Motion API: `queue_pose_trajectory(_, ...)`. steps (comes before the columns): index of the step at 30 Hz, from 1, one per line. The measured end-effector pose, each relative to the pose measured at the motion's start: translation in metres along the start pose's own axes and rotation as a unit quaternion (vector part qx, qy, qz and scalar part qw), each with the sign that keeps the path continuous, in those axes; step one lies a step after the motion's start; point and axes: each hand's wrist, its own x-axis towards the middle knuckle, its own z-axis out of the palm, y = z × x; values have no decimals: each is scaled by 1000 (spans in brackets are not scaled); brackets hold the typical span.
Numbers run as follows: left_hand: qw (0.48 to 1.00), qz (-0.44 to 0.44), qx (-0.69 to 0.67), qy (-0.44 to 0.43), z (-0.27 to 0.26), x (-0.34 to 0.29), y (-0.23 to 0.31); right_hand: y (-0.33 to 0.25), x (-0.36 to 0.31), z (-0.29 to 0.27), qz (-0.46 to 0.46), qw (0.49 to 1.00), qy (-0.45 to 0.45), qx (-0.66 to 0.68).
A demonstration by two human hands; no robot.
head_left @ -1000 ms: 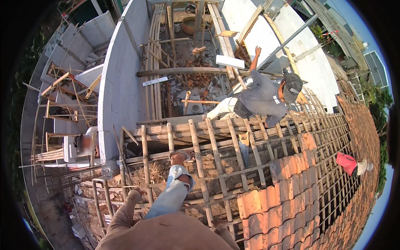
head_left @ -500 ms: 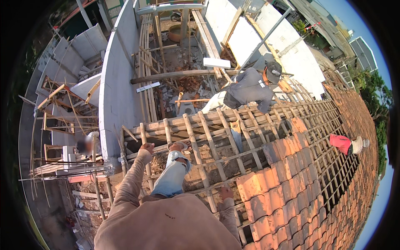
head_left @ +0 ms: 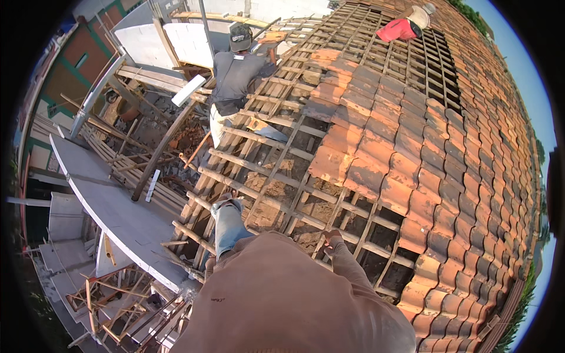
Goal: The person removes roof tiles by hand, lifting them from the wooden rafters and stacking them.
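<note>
My right hand (head_left: pixel 333 236) is closed on a wooden batten (head_left: pixel 349 237) of the open roof frame, just below the tiled part. My left hand is out of sight, with my torso over the lower middle. My leg in torn blue jeans (head_left: pixel 228 230) reaches forward onto the frame, the bare foot (head_left: pixel 226 196) resting by a round rafter (head_left: pixel 259 195). Beyond the foot, a saw (head_left: pixel 268 129) with a yellowish handle lies across the battens. Orange clay tiles (head_left: pixel 376 141) cover the slope to my right.
Ahead, a co-worker in a grey shirt (head_left: pixel 235 76) leans on the frame. Another person in red (head_left: pixel 400 29) bends over the far slope. Gaps between battens open onto rubble (head_left: pixel 268 191). Left of the frame, a pale wall (head_left: pixel 112 206) drops toward timber and debris.
My view has swung to the right, so the tiles fill more of it. My left hand, earlier on a batten, has gone out of view. My right hand stays at the battens.
</note>
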Motion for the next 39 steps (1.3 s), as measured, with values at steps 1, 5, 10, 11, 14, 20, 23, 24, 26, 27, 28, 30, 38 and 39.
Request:
queue_pose_trajectory(1,999,28,21,-31,7,6,22,56,15,-29,-52,992,11,-115)
queue_pose_trajectory(5,996,19,71,-46,-43,6,34,136,13,-11,89,966,130,207)
queue_pose_trajectory(10,989,45,-127,-63,-35,38,127,243,20,-17,38,954,167,245)
queue_pose_trajectory(11,975,15,-217,-39,-67,41,124,210,26,9,36,958,103,266)
queue_pose_trajectory(14,880,-41,-473,20,-163,47,122,96,11,52,5,959,-34,280)
queue_pose_trajectory(20,899,111,-424,27,-150,34,240,105,12,71,51,987,69,140)
queue_pose_trajectory(23,972,49,-230,9,-127,74,277,113,58,40,167,971,120,120)
queue_pose_trajectory(24,982,56,-182,2,-120,97,284,97,75,21,191,964,158,92)
queue_pose_trajectory(26,990,63,-122,2,-109,172,277,62,105,-12,223,939,250,75)
queue_pose_trajectory(27,994,94,-52,-4,-83,213,291,70,137,-26,248,913,313,83)
queue_pose_trajectory(28,989,139,49,6,-58,246,316,72,166,-41,350,852,362,146)
queue_pose_trajectory(30,959,199,203,17,-14,298,373,77,210,-54,492,723,368,315)
queue_pose_trajectory(38,877,214,422,-83,158,435,543,144,320,-14,470,580,451,489)
queue_pose_trajectory(39,879,211,419,-82,166,448,527,139,319,-5,478,586,432,492)
